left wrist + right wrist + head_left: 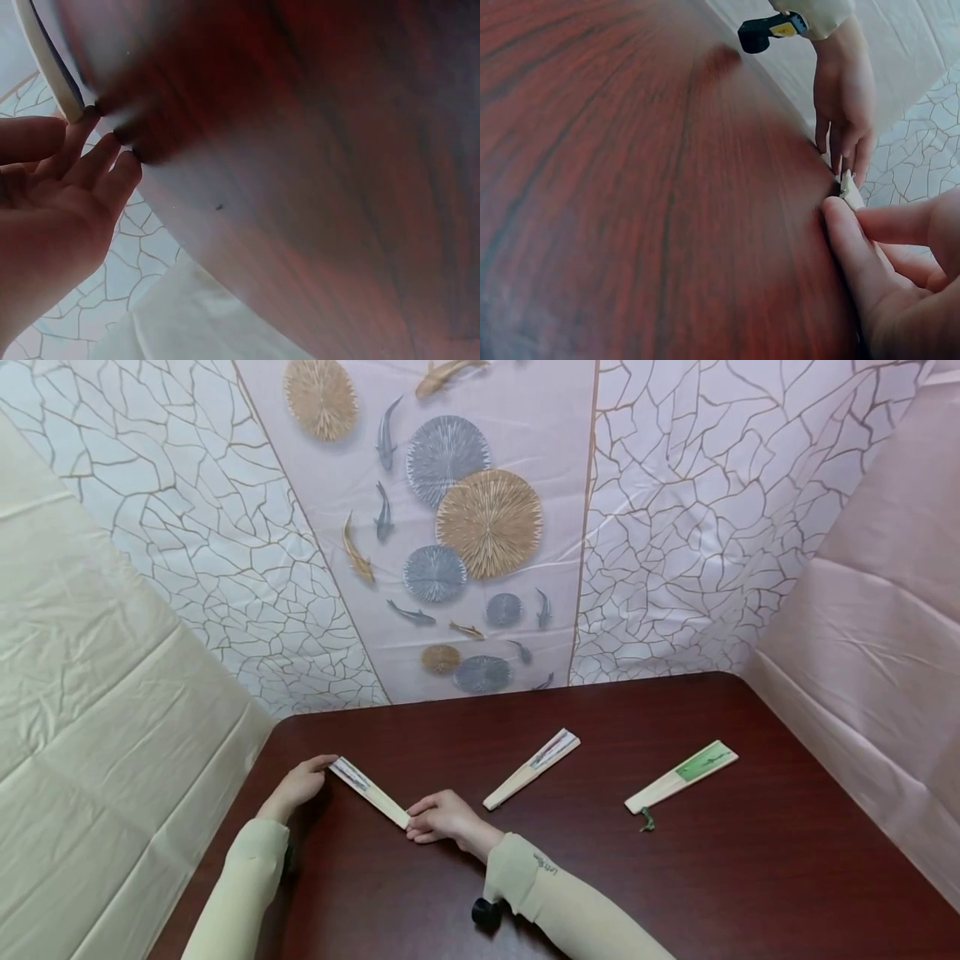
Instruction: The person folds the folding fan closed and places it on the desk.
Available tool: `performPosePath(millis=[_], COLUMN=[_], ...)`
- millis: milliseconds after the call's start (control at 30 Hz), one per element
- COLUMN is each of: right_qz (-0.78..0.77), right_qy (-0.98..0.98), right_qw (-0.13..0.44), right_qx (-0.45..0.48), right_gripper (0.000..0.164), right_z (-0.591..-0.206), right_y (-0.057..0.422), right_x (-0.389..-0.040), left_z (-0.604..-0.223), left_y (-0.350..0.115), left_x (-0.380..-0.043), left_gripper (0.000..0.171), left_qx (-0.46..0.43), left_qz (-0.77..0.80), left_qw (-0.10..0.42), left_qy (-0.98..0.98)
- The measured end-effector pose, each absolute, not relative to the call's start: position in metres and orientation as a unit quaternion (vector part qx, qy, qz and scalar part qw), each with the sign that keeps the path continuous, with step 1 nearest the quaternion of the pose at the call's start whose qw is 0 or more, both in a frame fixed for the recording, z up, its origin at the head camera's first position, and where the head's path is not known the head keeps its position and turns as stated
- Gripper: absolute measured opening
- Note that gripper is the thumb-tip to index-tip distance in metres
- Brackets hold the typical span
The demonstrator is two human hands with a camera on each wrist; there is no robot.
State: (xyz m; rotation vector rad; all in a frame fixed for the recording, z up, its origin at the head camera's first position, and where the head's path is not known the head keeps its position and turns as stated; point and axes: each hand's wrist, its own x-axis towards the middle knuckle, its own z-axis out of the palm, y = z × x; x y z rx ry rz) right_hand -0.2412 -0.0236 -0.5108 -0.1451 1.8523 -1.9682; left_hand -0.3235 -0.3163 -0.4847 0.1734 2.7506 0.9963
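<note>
A folded hand fan (369,792) with a pale wooden handle and a purplish-grey patterned leaf lies slantwise between both hands at the table's left. At its wide far end, the left hand (302,785) pinches the tip between thumb and fingers. The right hand (448,818) pinches the narrow handle end. In the left wrist view, the fan's edge (56,67) meets the left fingertips, with the other fingers close over the tabletop. The right wrist view shows the fan's end (850,193) at the right thumb and index finger, with the left hand (845,94) beyond.
A second folded fan (534,768) with a similar leaf lies right of the right hand. Farther right is a folded fan with a green leaf (701,764) and a green tassel (647,819). All lie on a dark red wooden table (600,877), with patterned cloth (465,568) behind.
</note>
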Motion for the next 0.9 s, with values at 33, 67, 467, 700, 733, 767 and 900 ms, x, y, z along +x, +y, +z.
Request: performPosePath(millis=[33, 67, 467, 700, 733, 767, 900], right_qz=[-0.707, -0.706, -0.702, -0.700, -0.701, -0.701, -0.701], right_qy=[0.671, 0.672, 0.676, 0.678, 0.678, 0.678, 0.678], right_qw=[0.217, 0.220, 0.224, 0.221, 0.221, 0.221, 0.219], right_qx=[-0.050, -0.046, -0.021, -0.022, -0.022, -0.022, -0.024], right_gripper=[0.021, 0.021, 0.019, 0.017, 0.017, 0.017, 0.018], right_z=[-0.510, -0.510, -0.509, -0.507, -0.507, -0.507, -0.506], right_y=[-0.024, -0.024, -0.026, -0.026, -0.026, -0.026, -0.026], right_x=[-0.241, -0.242, -0.243, -0.241, -0.241, -0.241, -0.242], left_z=[-0.485, -0.485, -0.494, -0.495, -0.495, -0.495, -0.493], left_y=[-0.317, -0.317, -0.316, -0.317, -0.317, -0.318, -0.318], left_x=[-0.323, -0.322, -0.324, -0.323, -0.323, -0.323, -0.322], left_gripper=[0.050, 0.051, 0.042, 0.044, 0.045, 0.046, 0.048], left_qx=[0.062, 0.065, 0.097, 0.096, 0.098, 0.100, 0.103], left_qz=[0.336, 0.334, 0.280, 0.279, 0.279, 0.280, 0.284], left_qw=[0.104, 0.102, 0.044, 0.051, 0.053, 0.056, 0.064], left_qy=[0.934, 0.935, 0.954, 0.954, 0.954, 0.953, 0.951])
